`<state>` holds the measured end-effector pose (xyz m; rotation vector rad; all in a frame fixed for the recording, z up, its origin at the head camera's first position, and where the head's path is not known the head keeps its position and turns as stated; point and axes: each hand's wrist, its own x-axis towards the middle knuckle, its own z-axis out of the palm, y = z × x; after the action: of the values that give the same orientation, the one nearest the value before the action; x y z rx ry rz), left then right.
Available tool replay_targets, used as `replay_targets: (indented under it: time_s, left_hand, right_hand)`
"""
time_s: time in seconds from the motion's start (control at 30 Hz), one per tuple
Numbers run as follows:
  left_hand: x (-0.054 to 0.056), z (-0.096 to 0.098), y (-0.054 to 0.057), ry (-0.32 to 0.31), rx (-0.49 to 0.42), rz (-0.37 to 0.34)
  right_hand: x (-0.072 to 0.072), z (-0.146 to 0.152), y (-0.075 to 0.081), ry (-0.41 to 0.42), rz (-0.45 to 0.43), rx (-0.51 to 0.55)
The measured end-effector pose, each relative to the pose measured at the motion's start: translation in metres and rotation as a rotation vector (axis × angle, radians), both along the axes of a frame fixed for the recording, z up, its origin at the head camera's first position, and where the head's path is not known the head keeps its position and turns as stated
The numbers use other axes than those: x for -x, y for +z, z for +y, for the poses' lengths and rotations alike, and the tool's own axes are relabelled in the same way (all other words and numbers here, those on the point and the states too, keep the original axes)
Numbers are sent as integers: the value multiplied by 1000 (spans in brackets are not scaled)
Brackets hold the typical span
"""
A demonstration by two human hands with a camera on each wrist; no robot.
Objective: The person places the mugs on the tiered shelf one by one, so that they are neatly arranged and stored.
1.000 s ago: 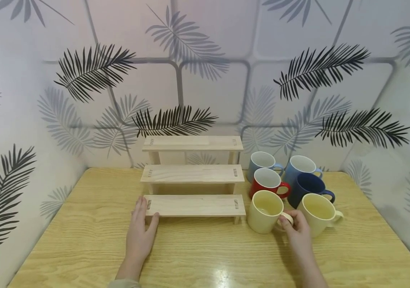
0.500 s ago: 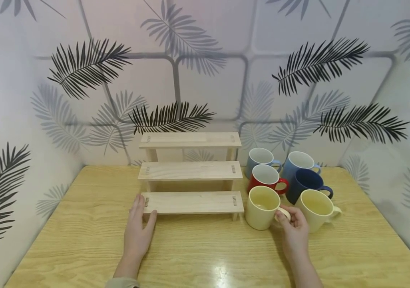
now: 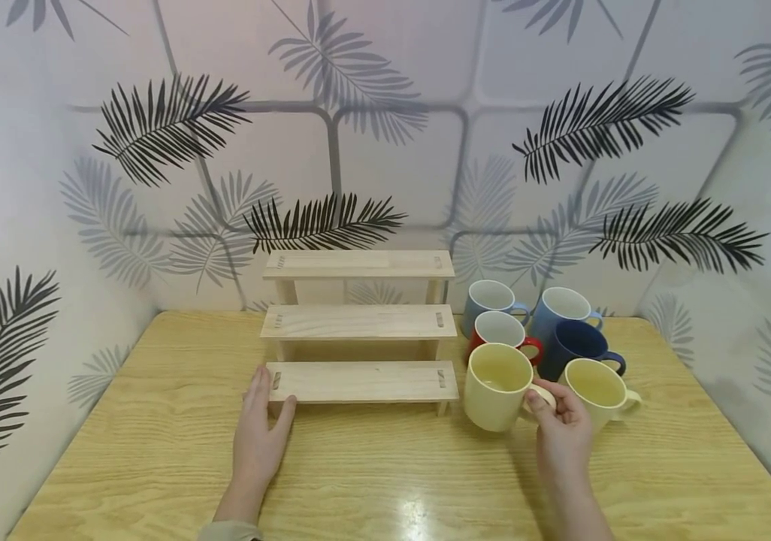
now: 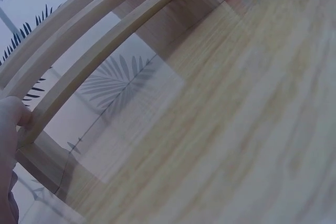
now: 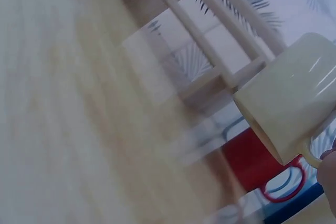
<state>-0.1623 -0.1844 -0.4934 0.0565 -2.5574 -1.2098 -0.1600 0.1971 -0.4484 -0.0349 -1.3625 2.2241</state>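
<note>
My right hand [image 3: 564, 436] pinches the handle of a pale yellow mug [image 3: 490, 406]. The mug is upright, just off the tabletop, right of a three-step wooden rack [image 3: 365, 383]. In the right wrist view that yellow mug [image 5: 294, 90] hangs near a red mug [image 5: 252, 158], whose handle shows below it. My left hand [image 3: 255, 439] rests against the left end of the rack's lowest step, fingers extended along the side and thumb at the front edge. In the left wrist view only part of the left hand [image 4: 8, 150] shows, at the corner of the step.
Behind the held mug stand the red mug [image 3: 497, 330] and a light blue one [image 3: 483, 304]. To their right are another light blue mug [image 3: 548, 315], a dark blue mug [image 3: 561, 357] and a second yellow mug [image 3: 595, 413]. A leaf-patterned wall [image 3: 399, 173] borders the wooden table [image 3: 358, 481].
The yellow mug in my right hand has risen slightly from the table and tilted a little. My left hand keeps its place on the rack. The head view has shifted slightly.
</note>
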Motion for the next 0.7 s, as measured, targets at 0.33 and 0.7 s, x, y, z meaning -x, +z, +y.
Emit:
replay_targets:
  time_s: [0.33, 0.7]
  left_hand:
    - [2, 0, 0, 9, -13, -26]
    - [1, -1, -2, 27, -9, 7]
  right_hand:
    - [8, -18, 45, 26, -36, -89]
    - [45, -61, 80, 81, 50, -200]
